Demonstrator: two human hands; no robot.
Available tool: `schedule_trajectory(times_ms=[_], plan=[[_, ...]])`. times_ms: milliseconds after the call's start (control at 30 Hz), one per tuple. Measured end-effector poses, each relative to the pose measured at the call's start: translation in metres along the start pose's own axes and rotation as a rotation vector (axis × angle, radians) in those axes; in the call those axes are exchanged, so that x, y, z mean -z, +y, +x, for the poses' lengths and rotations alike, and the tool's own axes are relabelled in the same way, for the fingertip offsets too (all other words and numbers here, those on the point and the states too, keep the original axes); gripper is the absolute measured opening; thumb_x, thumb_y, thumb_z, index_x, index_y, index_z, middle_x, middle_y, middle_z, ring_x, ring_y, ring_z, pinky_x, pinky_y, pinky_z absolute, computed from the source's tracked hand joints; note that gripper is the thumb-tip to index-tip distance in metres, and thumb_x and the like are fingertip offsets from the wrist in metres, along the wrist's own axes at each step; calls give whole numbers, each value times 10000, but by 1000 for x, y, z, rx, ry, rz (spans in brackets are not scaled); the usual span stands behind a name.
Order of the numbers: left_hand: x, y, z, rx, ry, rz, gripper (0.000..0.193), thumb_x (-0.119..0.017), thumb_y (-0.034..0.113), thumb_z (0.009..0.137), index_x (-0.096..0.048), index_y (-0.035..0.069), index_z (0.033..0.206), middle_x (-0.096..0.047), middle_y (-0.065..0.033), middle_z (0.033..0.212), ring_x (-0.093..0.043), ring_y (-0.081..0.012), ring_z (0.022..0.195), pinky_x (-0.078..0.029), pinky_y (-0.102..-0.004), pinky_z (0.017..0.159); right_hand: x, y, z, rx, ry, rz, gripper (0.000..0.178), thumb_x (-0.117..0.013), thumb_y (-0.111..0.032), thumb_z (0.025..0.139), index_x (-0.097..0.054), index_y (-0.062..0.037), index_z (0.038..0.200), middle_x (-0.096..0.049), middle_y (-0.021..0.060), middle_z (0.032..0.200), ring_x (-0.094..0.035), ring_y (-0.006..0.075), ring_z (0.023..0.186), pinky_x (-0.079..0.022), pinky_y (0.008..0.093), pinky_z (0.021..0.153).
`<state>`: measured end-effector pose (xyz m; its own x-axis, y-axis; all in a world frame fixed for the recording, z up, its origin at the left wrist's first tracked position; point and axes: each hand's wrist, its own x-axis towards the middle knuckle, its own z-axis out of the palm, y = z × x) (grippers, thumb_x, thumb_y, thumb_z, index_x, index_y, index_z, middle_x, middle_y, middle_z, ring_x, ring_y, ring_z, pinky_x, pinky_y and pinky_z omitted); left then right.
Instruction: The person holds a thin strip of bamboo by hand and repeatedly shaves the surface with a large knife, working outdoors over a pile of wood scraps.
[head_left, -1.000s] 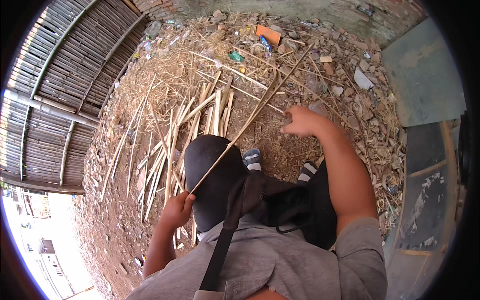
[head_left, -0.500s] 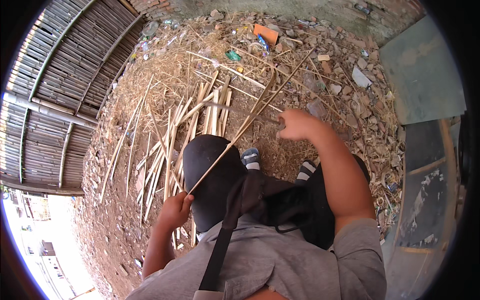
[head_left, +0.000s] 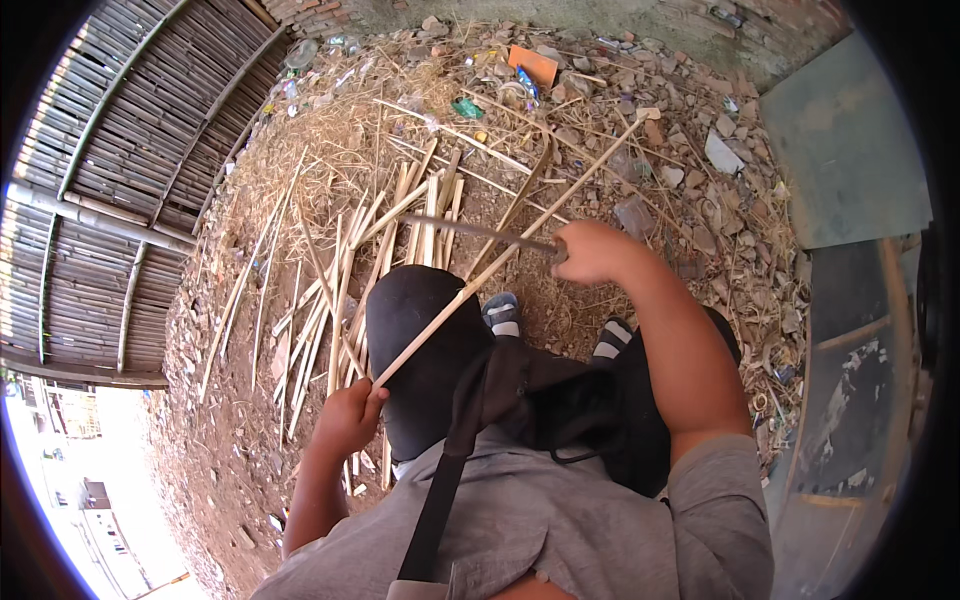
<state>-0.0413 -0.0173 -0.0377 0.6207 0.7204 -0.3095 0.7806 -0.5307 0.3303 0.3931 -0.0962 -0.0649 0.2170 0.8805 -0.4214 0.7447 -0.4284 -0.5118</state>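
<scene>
Gripping a long, pale, bamboo-like strip point(head_left: 497, 262) by its near end in the left hand point(head_left: 350, 420), over the black-clad left knee point(head_left: 410, 300), apparently for steadiness; clasping a slender, dark, metal-looking blade point(head_left: 470, 229) in the right hand point(head_left: 597, 252), across the strip.

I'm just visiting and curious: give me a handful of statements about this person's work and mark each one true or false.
1. The left hand grips one end of a long bamboo strip. True.
2. The right hand is empty. False: it holds a long-bladed tool.
3. In this view, that strip crosses the left knee. True.
4. The pile of loose strips lies to the person's right. False: it lies to the left.
5. A bamboo-slat wall stands at the left. True.
</scene>
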Motion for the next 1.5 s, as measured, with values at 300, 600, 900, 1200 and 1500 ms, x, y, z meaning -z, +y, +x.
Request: schedule_trajectory(times_ms=[300,600,900,1200,1500], plan=[[-9,-4,5,-35,51,-40,393,-530,346,1030,-520,20,810,-590,-246,687,-596,-491,707,-452,-536,620,35,49,-1,-201,198,190,568,-782,-334,768,-671,-16,1226,-708,202,1103,-685,341,1041,-527,435,921],[-12,-10,0,-15,28,-81,384,-543,334,1025,-517,20,804,-581,-240,672,-596,-478,688,-446,-523,604,6,-22,-19,213,-68,-191,497,-782,-374,791,-696,-41,1149,-713,182,977,-700,323,926,-530,450,819],[-12,-7,4,-56,77,-59,411,-537,359,1029,-509,19,800,-574,-243,675,-589,-487,693,-450,-525,613,22,13,-13,-81,141,35,570,-778,-339,769,-674,-57,1254,-703,204,1160,-680,350,1078,-535,413,929],[-10,-3,3,-24,42,-61,402,-543,360,1024,-536,8,829,-598,-246,698,-608,-483,719,-465,-527,633,28,36,4,-57,96,89,470,-746,-318,782,-701,-23,1145,-715,208,1047,-691,343,1023,-543,421,885],[-11,-11,4,-45,37,-50,404,-541,361,1026,-537,17,814,-594,-233,680,-601,-481,692,-454,-524,610,-2,-26,-13,152,-47,-151,527,-754,-330,777,-687,-44,1215,-721,186,1052,-698,338,965,-538,425,887]])
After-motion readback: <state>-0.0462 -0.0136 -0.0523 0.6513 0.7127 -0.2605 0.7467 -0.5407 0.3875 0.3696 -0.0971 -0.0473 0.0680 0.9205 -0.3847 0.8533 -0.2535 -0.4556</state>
